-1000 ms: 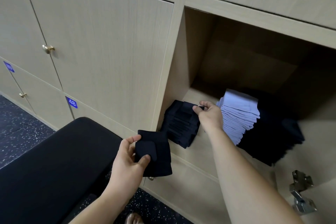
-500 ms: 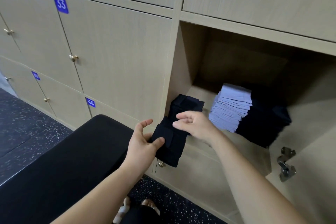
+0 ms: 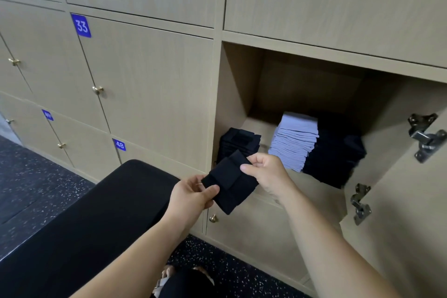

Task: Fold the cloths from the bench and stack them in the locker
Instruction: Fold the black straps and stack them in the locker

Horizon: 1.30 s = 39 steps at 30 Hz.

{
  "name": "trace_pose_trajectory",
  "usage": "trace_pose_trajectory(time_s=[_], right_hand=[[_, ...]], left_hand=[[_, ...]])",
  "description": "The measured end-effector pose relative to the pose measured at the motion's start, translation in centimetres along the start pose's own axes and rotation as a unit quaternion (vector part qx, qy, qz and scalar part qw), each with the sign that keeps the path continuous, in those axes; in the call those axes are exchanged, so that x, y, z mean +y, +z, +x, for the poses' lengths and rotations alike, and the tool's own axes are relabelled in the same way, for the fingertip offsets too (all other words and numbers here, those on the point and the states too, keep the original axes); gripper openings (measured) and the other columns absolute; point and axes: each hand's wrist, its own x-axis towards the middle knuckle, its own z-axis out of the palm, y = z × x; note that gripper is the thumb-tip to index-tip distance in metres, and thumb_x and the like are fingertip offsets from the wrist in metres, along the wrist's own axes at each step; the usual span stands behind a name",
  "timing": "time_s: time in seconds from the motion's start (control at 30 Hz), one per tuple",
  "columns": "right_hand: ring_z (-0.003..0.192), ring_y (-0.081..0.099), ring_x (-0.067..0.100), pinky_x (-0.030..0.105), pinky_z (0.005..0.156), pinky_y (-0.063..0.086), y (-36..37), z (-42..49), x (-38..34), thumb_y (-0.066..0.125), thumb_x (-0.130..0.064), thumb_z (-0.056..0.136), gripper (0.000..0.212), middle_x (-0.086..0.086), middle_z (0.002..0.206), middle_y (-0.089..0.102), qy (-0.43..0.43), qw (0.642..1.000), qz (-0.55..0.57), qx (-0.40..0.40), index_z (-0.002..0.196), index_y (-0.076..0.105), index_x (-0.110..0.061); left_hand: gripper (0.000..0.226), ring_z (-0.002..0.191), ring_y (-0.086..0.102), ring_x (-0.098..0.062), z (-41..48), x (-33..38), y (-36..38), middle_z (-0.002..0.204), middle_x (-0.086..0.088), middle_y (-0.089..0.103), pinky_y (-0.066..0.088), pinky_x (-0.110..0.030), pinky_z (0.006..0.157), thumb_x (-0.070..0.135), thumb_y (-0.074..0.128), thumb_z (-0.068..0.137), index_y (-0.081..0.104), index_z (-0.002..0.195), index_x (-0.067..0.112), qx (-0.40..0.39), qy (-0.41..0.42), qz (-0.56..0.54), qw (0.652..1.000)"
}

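A folded black cloth (image 3: pixel 229 182) hangs in the air in front of the open locker (image 3: pixel 238 84). My left hand (image 3: pixel 191 197) pinches its lower left edge between thumb and fingers. My right hand (image 3: pixel 264 172) is at its upper right edge with curled fingers that seem to take hold of it. Inside the locker a stack of black cloths (image 3: pixel 239 141) sits at the front left. A stack of light lilac cloths (image 3: pixel 294 140) stands in the middle, and a dark pile (image 3: pixel 336 155) lies to its right.
The black padded bench (image 3: pixel 79 227) runs from lower left up to the lockers. The open locker door (image 3: pixel 408 213) with metal hinges (image 3: pixel 427 138) stands at the right. Closed doors numbered 33 (image 3: pixel 81 25) and 48 (image 3: pixel 119 144) fill the left wall. Speckled dark floor (image 3: pixel 36 176) lies below.
My right hand left the black stack in the locker and came back to the cloth. The cloth rose to the locker opening, between both hands.
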Motion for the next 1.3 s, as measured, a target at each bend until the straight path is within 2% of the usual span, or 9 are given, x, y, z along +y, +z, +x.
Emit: trace_pose_trajectory(time_s=[0.23,0.33,0.47,0.7,0.8,0.9,1.0,1.17,1.3], right_hand=[[0.076,0.068,0.014,0.020,0.067,0.051,-0.9,0.2,0.6,0.069,-0.006,0.083,0.004,0.007,0.086,0.074,0.015,1.000,0.015,-0.013,0.087,0.070,-0.007],[0.076,0.068,0.015,0.020,0.064,0.050,-1.2,0.7,0.9,0.069,-0.005,0.083,0.007,0.008,0.087,0.075,0.021,0.999,0.011,-0.027,0.090,0.071,-0.004],[0.065,0.065,0.009,0.017,0.058,0.047,-1.5,2.2,0.5,0.067,-0.003,0.084,0.016,-0.003,0.071,0.072,0.007,0.998,0.059,0.030,0.072,0.067,-0.015],[0.061,0.060,0.011,0.018,0.054,0.044,-2.0,6.8,-0.2,0.067,-0.008,0.087,0.008,0.000,0.070,0.066,0.008,0.982,0.135,0.129,0.079,0.066,-0.011],[0.060,0.050,0.011,0.021,0.056,0.039,-2.1,9.0,-0.4,0.069,-0.012,0.087,0.008,-0.001,0.070,0.060,0.028,0.971,0.161,0.175,0.081,0.063,-0.010],[0.050,0.046,0.007,0.016,0.046,0.037,-1.8,11.1,-0.4,0.069,-0.008,0.087,0.020,-0.003,0.064,0.055,0.055,0.958,0.195,0.203,0.072,0.057,-0.015],[0.039,0.048,0.003,0.012,0.033,0.032,-0.9,12.5,-0.3,0.068,-0.005,0.086,0.013,0.000,0.062,0.057,0.079,0.949,0.221,0.209,0.077,0.061,-0.009],[0.059,0.055,0.012,0.011,0.037,0.038,0.1,14.6,0.9,0.068,-0.003,0.086,0.021,0.002,0.069,0.062,0.090,0.945,0.217,0.226,0.069,0.060,-0.011],[0.071,0.066,0.025,0.030,0.064,0.056,0.5,15.8,2.2,0.072,-0.007,0.084,0.018,0.005,0.072,0.068,0.094,0.956,0.154,0.233,0.068,0.063,-0.012]], left_hand=[[0.020,0.081,0.073,-0.017,1.4,0.0,0.6,0.097,-0.022,0.072,0.057,-0.022,0.066,-0.003,0.064,0.089,0.055,0.099,-0.019,0.036,0.017,-0.010,0.999],[0.015,0.083,0.074,-0.018,2.2,0.5,1.0,0.096,-0.020,0.073,0.058,-0.020,0.068,-0.002,0.064,0.090,0.063,0.101,-0.012,0.046,0.029,-0.024,0.998],[0.013,0.083,0.073,-0.014,3.6,0.9,1.6,0.093,-0.017,0.074,0.057,-0.021,0.077,0.004,0.066,0.090,0.071,0.102,0.006,0.034,0.042,-0.002,0.999],[0.029,0.083,0.065,-0.001,6.6,0.6,1.7,0.090,0.004,0.069,0.046,-0.002,0.065,0.010,0.070,0.088,0.064,0.116,0.014,0.055,0.083,0.104,0.990],[0.036,0.089,0.061,0.001,7.7,0.2,1.5,0.096,0.011,0.065,0.045,-0.003,0.067,0.017,0.071,0.088,0.062,0.123,0.018,0.059,0.103,0.178,0.977],[0.042,0.095,0.054,0.010,8.9,-0.6,1.5,0.099,0.020,0.062,0.040,-0.007,0.078,0.022,0.070,0.089,0.059,0.129,0.022,0.047,0.109,0.223,0.968],[0.043,0.097,0.051,0.013,9.7,-1.6,1.4,0.100,0.025,0.059,0.036,-0.014,0.087,0.024,0.070,0.089,0.057,0.131,0.025,0.043,0.104,0.246,0.963],[0.039,0.103,0.052,0.010,10.9,-3.3,1.1,0.103,0.025,0.061,0.036,-0.009,0.083,0.026,0.071,0.088,0.059,0.126,0.029,0.043,0.099,0.260,0.960],[0.038,0.105,0.054,0.008,11.4,-4.3,1.0,0.105,0.023,0.062,0.036,-0.003,0.078,0.026,0.071,0.088,0.060,0.125,0.029,0.043,0.102,0.265,0.958]])
